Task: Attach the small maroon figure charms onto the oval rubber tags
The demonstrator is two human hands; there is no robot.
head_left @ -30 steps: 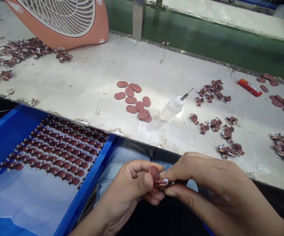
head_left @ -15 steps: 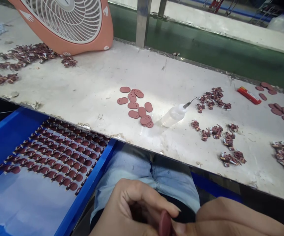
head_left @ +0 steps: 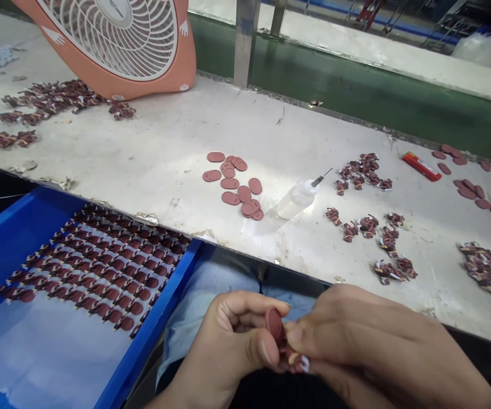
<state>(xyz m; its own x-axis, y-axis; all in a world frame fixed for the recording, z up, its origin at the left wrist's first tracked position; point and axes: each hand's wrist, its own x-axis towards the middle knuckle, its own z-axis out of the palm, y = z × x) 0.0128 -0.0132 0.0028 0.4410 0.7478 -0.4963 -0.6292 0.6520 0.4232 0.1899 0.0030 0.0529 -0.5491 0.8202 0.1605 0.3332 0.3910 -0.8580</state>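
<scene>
Since half a second earlier, both hands had been raised back into view over the lap, just below the table [head_left: 271, 250] edge. A reddish-brown oval disc [head_left: 275, 325] was pinched on edge by the left hand [head_left: 232, 341], and a small dark trim piece [head_left: 298, 362] was gripped against it by the closed right hand [head_left: 356, 341]. The two were probably best pressed together squarely, with the flat, matte disc kept steady.
</scene>
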